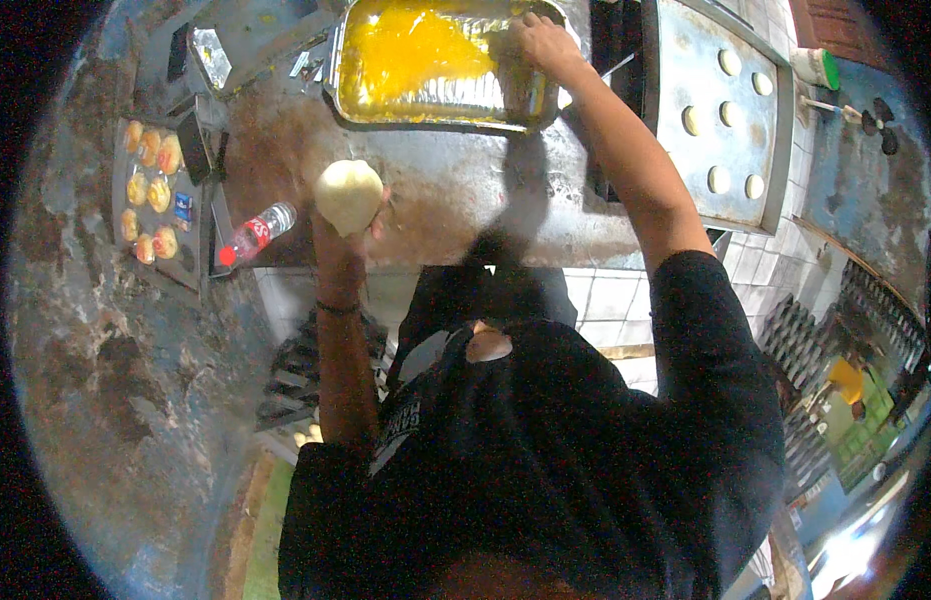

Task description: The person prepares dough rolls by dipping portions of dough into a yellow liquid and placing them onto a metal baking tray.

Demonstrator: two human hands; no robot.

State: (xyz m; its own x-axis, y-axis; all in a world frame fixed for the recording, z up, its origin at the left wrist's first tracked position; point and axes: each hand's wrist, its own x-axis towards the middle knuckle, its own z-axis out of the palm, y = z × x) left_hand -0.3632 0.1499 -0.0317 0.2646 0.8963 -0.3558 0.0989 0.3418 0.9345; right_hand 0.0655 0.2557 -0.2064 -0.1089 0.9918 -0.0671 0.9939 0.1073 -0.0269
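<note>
One metal tray (433, 124) lies lengthwise from left to right.

The place appears a bakery workroom. Pale dough rounds (727, 114) lie on a tray (740, 150) right of the right hand (547, 45); golden buns (159, 194) lie left of the left hand (379, 217).

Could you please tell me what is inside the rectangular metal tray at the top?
Inside the metal tray, a glossy yellow substance covers much of the left and middle. The right hand is over the right end; what lies beneath it cannot be seen.
</note>
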